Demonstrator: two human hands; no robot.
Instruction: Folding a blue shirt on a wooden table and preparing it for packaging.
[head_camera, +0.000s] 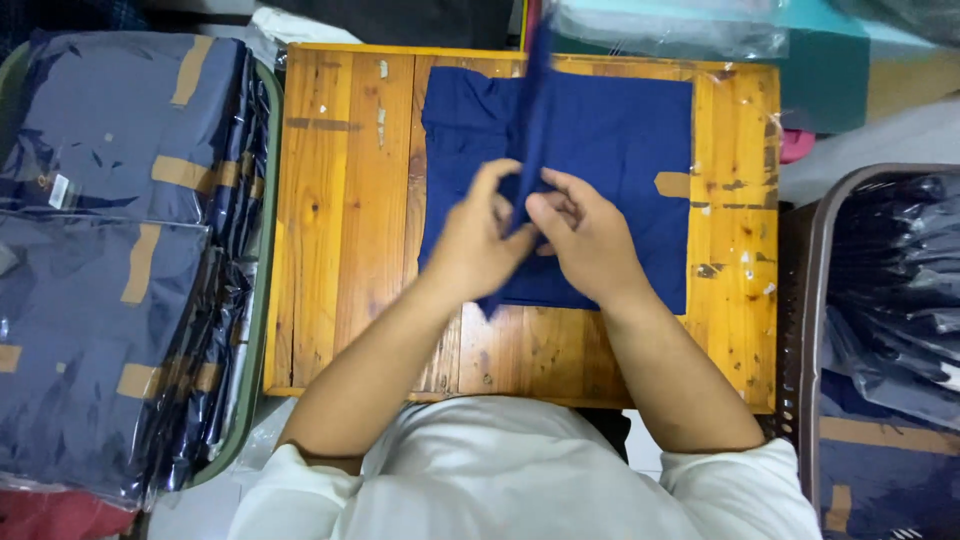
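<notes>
- A navy garment (600, 150) lies folded flat on the wooden table (340, 220), in the upper centre of the frame.
- A narrow navy strip of cloth (533, 110) rises from the hands towards the top edge, blurred.
- The left hand (478, 240) is at mid-frame, fingers curled and pinched on the strip's lower part.
- The right hand (585, 235) is just beside it, touching it, fingers closed on the same strip.
- A short end of the strip hangs below the left hand, over the garment's near edge.
- Left side of the frame: stacked clear plastic packages (110, 250) of navy cloth, each sealed with tan rectangular tape strips; one bears a small white rectangular label (60, 190) at the far left.
- Right side: a dark brown basket (810, 300) holding more bagged navy pieces, with tan tape in the lower right corner.
- Upper right: a clear plastic bag (670, 25) on a teal box (830, 70).
- A tan tape piece (672, 184) sits at the garment's right edge.
</notes>
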